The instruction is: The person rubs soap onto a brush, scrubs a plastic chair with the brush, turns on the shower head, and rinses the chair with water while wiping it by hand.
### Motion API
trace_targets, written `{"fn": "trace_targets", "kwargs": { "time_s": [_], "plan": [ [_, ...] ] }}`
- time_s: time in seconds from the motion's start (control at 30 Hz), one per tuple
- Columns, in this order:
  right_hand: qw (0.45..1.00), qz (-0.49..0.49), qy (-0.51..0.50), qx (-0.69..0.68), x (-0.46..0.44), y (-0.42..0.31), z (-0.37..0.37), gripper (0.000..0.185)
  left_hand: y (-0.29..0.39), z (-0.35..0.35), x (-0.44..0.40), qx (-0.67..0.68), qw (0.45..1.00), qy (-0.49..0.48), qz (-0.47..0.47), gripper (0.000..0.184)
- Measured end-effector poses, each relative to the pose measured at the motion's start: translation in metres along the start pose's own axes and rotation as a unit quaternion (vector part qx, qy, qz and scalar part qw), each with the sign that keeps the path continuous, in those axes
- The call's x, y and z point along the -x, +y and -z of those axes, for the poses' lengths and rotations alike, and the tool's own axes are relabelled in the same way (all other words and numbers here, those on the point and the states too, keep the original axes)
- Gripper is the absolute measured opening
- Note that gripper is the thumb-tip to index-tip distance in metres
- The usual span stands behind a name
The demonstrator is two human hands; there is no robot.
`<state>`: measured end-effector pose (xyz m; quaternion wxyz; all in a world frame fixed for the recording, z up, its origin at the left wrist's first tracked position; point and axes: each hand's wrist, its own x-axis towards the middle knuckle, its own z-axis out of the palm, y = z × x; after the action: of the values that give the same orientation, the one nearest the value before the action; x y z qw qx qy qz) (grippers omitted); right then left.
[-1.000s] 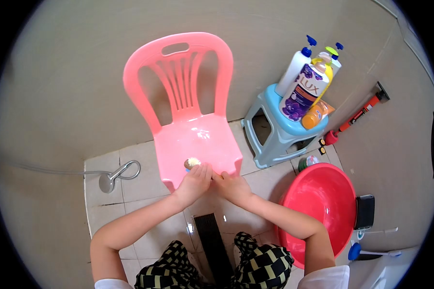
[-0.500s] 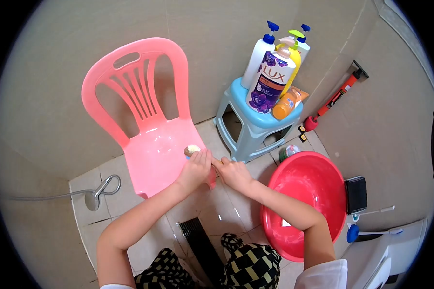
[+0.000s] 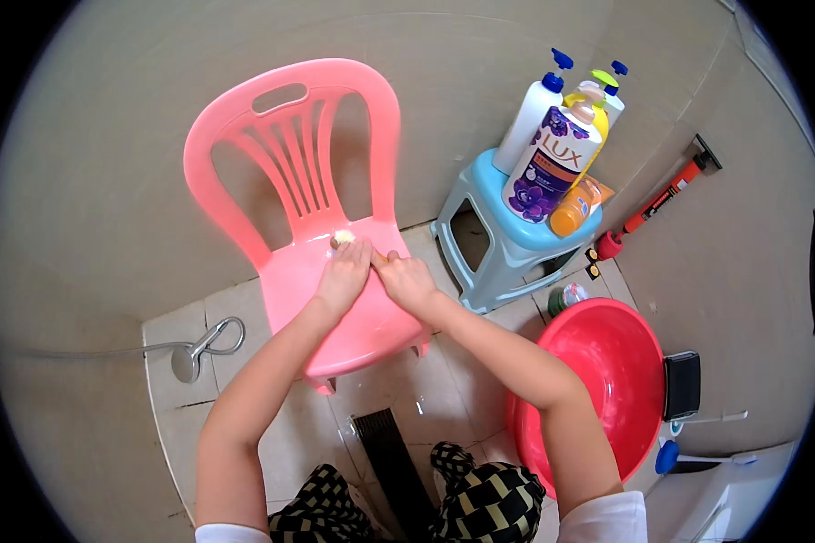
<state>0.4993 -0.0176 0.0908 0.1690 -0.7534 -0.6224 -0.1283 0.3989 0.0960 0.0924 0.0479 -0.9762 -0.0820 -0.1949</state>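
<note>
A pink plastic chair [image 3: 362,335] with a slatted back faces me on the tiled floor. Above its seat, both hands grip a slim wooden-handled brush [image 3: 337,242]; its brown end with a pale, cream-white tuft pokes out beyond my left fingers. My left hand [image 3: 342,279] is closed over the part near the head and hides most of it. Just right of it, my right hand [image 3: 404,279] is wrapped round the handle. Whether the bristles touch the seat is hidden by my fingers.
Right of the chair, a blue stool [image 3: 484,242] carries several pump bottles, including a Lux bottle [image 3: 552,163], and an orange bottle [image 3: 577,206]. A red basin [image 3: 638,362] lies near my right arm. A shower head [image 3: 188,364] rests at left; a black drain grate [image 3: 392,466] runs between my feet.
Both hands have moved with the brush from the seat's right edge up and left, toward the chair's backrest. The view has shifted, so the chair and stool appear further right.
</note>
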Motion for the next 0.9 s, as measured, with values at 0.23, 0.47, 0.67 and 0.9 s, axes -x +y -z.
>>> {"fn": "trace_targets", "kwargs": {
  "time_s": [0.23,0.47,0.67,0.9],
  "plan": [
    [1.0,-0.004,-0.013,-0.009,-0.01,-0.015,-0.013,0.042,-0.016,-0.008,0.014,-0.026,0.998,0.062,-0.017,0.038],
    [0.998,0.014,-0.032,-0.045,0.027,-0.038,0.0,0.036,0.009,0.015,0.053,-0.038,0.999,0.02,-0.021,0.039],
    [0.997,0.043,-0.053,-0.045,0.065,-0.055,0.025,0.044,0.04,0.044,0.083,-0.031,0.998,0.026,-0.041,0.039],
    [0.996,0.049,-0.043,-0.067,0.085,-0.078,0.042,0.045,0.051,0.063,0.109,-0.036,0.998,0.02,-0.052,0.039]
  ]
}}
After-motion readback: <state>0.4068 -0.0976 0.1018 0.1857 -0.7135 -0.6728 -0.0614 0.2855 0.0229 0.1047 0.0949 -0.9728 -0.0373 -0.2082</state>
